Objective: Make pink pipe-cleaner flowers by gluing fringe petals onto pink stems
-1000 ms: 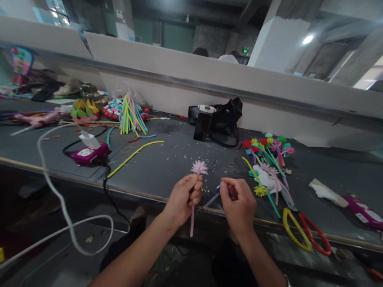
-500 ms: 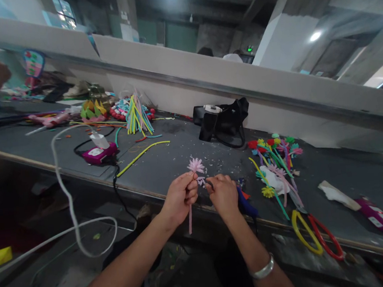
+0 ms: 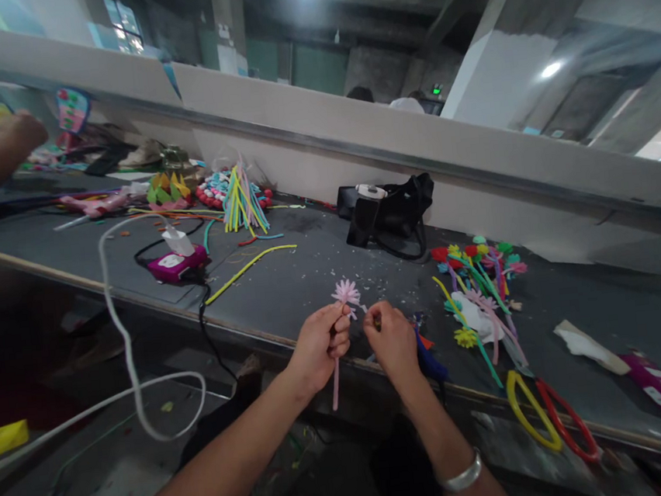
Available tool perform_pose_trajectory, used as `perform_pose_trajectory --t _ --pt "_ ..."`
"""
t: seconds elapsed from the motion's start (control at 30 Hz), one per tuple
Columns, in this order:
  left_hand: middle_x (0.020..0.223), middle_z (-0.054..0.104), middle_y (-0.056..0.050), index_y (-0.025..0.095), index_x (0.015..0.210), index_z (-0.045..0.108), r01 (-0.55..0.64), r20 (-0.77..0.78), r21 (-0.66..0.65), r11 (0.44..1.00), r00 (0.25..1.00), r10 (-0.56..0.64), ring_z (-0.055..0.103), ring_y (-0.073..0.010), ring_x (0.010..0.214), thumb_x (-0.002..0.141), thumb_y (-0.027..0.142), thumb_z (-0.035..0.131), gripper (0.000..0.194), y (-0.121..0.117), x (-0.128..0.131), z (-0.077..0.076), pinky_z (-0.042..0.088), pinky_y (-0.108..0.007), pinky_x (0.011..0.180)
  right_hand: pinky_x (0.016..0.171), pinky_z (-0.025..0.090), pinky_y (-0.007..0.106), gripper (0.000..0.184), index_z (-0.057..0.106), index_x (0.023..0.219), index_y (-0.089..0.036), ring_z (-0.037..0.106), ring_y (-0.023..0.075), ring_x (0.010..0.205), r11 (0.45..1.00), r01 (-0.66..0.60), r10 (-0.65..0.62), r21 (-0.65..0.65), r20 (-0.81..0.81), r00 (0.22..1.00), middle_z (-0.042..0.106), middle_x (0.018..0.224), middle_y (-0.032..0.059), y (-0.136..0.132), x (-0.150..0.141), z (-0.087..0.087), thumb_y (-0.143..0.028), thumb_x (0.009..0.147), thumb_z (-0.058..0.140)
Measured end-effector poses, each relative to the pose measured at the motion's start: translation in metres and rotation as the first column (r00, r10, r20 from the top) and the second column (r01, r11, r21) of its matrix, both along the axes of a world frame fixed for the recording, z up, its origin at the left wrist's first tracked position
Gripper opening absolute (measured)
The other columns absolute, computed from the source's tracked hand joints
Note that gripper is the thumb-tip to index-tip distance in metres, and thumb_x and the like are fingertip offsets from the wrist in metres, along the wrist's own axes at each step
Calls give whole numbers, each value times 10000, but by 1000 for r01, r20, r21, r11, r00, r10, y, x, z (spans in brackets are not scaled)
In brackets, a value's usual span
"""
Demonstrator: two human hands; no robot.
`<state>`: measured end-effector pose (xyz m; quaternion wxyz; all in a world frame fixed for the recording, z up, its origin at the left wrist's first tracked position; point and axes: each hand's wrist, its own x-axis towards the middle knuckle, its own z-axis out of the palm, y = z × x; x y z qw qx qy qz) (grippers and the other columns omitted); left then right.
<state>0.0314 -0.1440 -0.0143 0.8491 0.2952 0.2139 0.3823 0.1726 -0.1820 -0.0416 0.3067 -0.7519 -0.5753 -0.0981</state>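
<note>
A pale pink flower (image 3: 346, 292) with thin petals stands over the table's front edge, its pink stem (image 3: 336, 384) hanging below. My left hand (image 3: 321, 348) is closed around that stem, just under the petals. Close by on the right, my right hand (image 3: 392, 341) has its fingers curled together, with a small pale piece (image 3: 363, 308) at the fingertips. Something dark shows inside those fingers, but I cannot make it out. A blue tool (image 3: 431, 357), partly covered by my right wrist, lies beside that hand.
Finished flowers (image 3: 477, 261) lie to the right, near large scissors with yellow and red handles (image 3: 533, 412). A black bag (image 3: 394, 211) sits against the back board. On the left are a purple power strip (image 3: 177, 264), a yellow stem (image 3: 251, 270) and another person's hand (image 3: 24, 133).
My right hand has turned a little and its fingertips now show a pale piece. The left hand still grips the flower. The camera view has shifted slightly.
</note>
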Motion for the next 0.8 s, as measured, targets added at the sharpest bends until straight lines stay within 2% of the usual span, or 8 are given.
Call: perform_pose_trajectory --t 0.17,0.4,0.6,0.8 --pt "553 332 98 130 835 550 -2 -15 -15 1000 1000 2 169 -6 404 773 306 690 233 -2 6 -1 114 -149 368 769 434 298 165 644 918 -187 587 199 823 978 -119 141 169 -126 982 689 862 47 -3 6 -2 -185 844 496" --pt "569 393 84 127 842 552 -3 4 -32 999 1000 3 225 -6 398 760 300 705 245 -2 14 -8 133 -147 362 797 438 313 187 688 903 -212 581 197 853 954 -134 182 269 -165 969 708 882 33 -12 13 3 -216 871 504" --pt "570 429 78 134 829 549 -6 9 -5 1000 1000 6 245 -7 387 738 308 733 269 -4 23 -13 139 -150 356 890 390 362 199 650 866 -194 573 212 947 949 -143 178 281 -104 978 691 930 57 -13 20 5 -242 904 460" --pt "623 457 67 153 825 547 -62 4 89 994 998 62 290 -13 418 757 378 732 299 -7 24 -11 211 -145 377 833 421 336 213 642 908 -193 566 210 905 967 -113 162 227 -210 964 688 912 61 -20 14 10 -281 922 449"
